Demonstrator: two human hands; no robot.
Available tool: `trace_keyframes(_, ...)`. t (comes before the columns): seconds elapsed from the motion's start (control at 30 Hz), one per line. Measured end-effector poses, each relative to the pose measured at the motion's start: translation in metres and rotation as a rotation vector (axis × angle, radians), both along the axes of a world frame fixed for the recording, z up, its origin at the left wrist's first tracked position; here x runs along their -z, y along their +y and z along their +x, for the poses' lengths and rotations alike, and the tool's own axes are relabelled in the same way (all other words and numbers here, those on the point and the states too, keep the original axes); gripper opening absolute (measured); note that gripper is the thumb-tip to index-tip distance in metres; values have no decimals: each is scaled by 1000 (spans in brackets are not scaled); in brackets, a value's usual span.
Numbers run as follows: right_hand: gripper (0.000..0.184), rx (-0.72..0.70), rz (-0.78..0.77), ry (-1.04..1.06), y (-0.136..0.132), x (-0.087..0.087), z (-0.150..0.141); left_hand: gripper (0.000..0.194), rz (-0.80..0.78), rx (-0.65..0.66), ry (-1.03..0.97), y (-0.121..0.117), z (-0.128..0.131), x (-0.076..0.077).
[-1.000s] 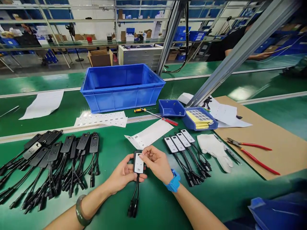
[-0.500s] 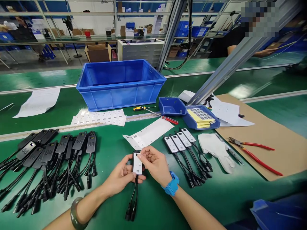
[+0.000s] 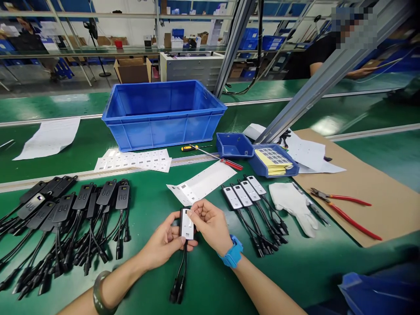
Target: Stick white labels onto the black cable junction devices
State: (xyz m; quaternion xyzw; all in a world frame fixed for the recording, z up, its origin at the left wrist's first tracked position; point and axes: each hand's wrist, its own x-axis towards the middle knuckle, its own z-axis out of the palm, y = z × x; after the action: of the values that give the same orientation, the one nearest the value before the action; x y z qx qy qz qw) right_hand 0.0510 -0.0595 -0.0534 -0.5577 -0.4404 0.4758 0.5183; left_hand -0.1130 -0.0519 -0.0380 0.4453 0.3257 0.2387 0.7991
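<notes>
My left hand grips a small black cable adapter with a white label on its face; its two black leads hang down toward me. The fingertips of my right hand pinch at the top edge of that label. Just beyond my hands lies a white label backing sheet. Right of my hands, several labelled adapters lie in a neat row. To my left, a pile of unlabelled black adapters is spread on the green bench.
A large blue crate stands behind, with label sheets in front of it. Two small blue bins, a screwdriver, a white glove and red-handled pliers on cardboard lie to the right. Another person works at the far bench.
My hands and the adapter have stayed together with only a slight shift; the view moved a little. The right fingertips keep pressing at the label's top edge.
</notes>
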Motion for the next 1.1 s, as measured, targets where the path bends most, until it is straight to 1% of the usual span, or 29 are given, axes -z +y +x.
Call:
trace_keyframes(0.2,20,10,1,-2,1,-3,0,66,22,3,10,0,2,-3)
trace_keyframes(0.43,20,37,10,-23,1,0,-1,56,40,10,17,-1,1,1)
trace_keyframes(0.5,28,41,15,-34,1,2,-1,54,27,7,2,0,0,1)
trace_keyframes(0.57,37,10,5,-55,1,4,-1,51,2,-6,-10,1,-1,1)
trace_keyframes(0.67,39,-88,6,-160,-1,5,-3,40,-79,-61,-36,5,-2,0)
trace_keyframes(0.7,44,-122,16,-219,-3,5,-5,34,-104,-84,-60,5,-2,-1)
trace_keyframes(0.73,53,-158,26,-280,-5,4,-7,31,-122,-113,-92,6,-2,-1)
trace_keyframes(0.8,79,-228,30,-371,-8,1,-10,30,-134,-176,-154,5,-1,-2)
trace_keyframes(0.87,104,-286,16,-366,-11,-1,-13,31,-133,-228,-174,4,0,-3)
trace_keyframes(0.9,110,-310,16,-325,-12,-2,-14,32,-129,-247,-174,3,1,-3)
trace_keyframes(0.93,108,-326,30,-276,-13,-2,-14,33,-117,-260,-166,3,2,-3)
trace_keyframes(0.97,99,-329,54,-227,-13,-2,-14,35,-100,-266,-146,3,2,-2)
trace_keyframes(1.03,68,-298,122,-184,-12,0,-16,40,-40,-280,-76,3,3,-1)
trace_keyframes(1.07,56,-267,154,-194,-11,2,-17,45,-4,-281,-22,3,3,0)
trace_keyframes(1.1,49,-234,178,-212,-10,4,-18,50,34,-279,35,4,3,1)
